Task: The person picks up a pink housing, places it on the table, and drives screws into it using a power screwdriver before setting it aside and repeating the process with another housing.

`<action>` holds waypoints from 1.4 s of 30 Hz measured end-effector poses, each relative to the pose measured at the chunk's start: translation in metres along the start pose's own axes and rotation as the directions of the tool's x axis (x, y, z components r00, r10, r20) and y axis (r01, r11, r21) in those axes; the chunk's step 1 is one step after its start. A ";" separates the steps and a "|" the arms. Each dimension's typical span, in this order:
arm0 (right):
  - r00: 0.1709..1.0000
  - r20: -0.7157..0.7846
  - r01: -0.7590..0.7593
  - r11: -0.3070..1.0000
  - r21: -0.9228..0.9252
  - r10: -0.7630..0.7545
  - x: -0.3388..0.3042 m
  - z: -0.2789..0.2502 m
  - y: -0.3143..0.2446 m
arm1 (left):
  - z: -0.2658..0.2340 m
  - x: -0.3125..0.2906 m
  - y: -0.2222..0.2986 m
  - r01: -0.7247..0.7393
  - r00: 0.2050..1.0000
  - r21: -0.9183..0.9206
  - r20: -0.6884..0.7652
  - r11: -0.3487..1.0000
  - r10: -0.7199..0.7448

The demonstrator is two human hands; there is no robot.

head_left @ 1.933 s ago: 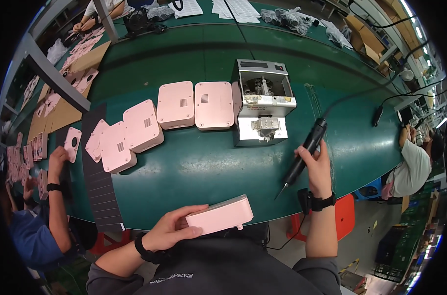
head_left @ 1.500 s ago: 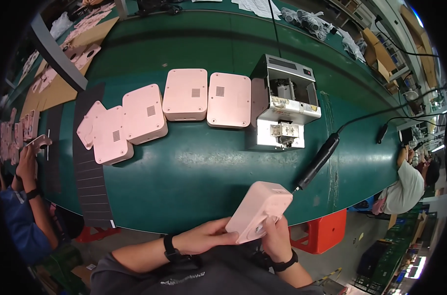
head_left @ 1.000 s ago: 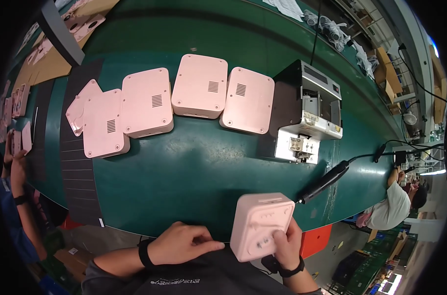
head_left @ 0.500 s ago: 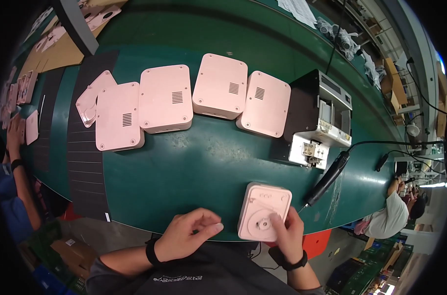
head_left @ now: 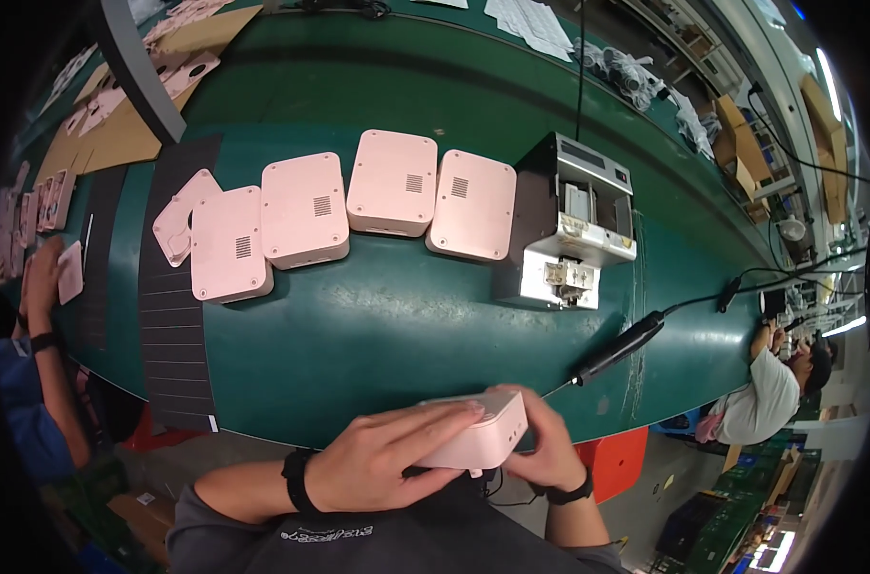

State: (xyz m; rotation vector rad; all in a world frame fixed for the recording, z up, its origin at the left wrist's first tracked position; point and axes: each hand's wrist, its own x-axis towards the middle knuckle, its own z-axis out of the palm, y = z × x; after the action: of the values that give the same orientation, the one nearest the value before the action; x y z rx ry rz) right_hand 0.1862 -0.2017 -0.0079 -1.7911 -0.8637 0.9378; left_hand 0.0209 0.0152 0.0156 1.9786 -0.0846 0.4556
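Observation:
A pale pink box-shaped plastic housing (head_left: 493,432) is held at the table's front edge, tilted so that a side wall with small holes faces me. My left hand (head_left: 389,461) is closed on its left side, fingers over the upper face and thumb underneath. At its right end my right hand (head_left: 548,442) grips it, with some of the fingers hidden behind the housing. Just beyond and to the right, a black electric screwdriver (head_left: 618,351) lies on the green table (head_left: 387,354), its bit pointing toward the housing.
Several pink housings (head_left: 304,206) lie in a row across the table, beside a flat pink part (head_left: 178,220). A black and silver screw-feeding machine (head_left: 573,230) stands to their right. Other people work at far left (head_left: 43,316) and far right (head_left: 755,392). A red stool (head_left: 609,466) is below the table edge.
The housing has been lifted off the table and tilted up toward me. My left hand, empty before, has moved right and taken hold of it. The view has shifted slightly.

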 end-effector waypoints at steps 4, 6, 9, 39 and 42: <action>0.922 -0.117 0.334 0.911 -0.241 -0.369 0.006 -0.011 -0.017 | -0.006 0.003 0.005 -0.043 0.997 0.086 0.065 0.995 0.038; 0.785 -0.119 0.536 0.763 -0.362 -0.608 0.009 -0.009 -0.025 | -0.007 0.004 0.008 -0.047 0.995 0.098 0.089 0.994 0.039; 0.700 -0.008 0.646 0.639 -0.418 -0.714 0.020 -0.003 -0.029 | -0.006 0.007 0.012 -0.061 0.990 0.114 0.134 0.992 0.045; 0.558 -0.124 0.700 0.546 -0.460 -0.820 0.022 0.017 -0.037 | 0.009 -0.003 -0.019 -0.223 0.962 -0.087 0.140 0.971 0.233; 0.570 -0.142 0.664 0.555 -0.501 -0.809 0.016 0.019 -0.038 | 0.008 -0.004 -0.012 -0.166 0.970 -0.099 0.165 0.981 0.181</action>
State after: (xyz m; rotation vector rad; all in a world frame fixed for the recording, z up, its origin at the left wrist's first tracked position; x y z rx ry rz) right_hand 0.1710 -0.1673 0.0175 -1.5595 -1.4823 -0.1662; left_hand 0.0223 0.0132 0.0008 1.9323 -0.3835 0.3848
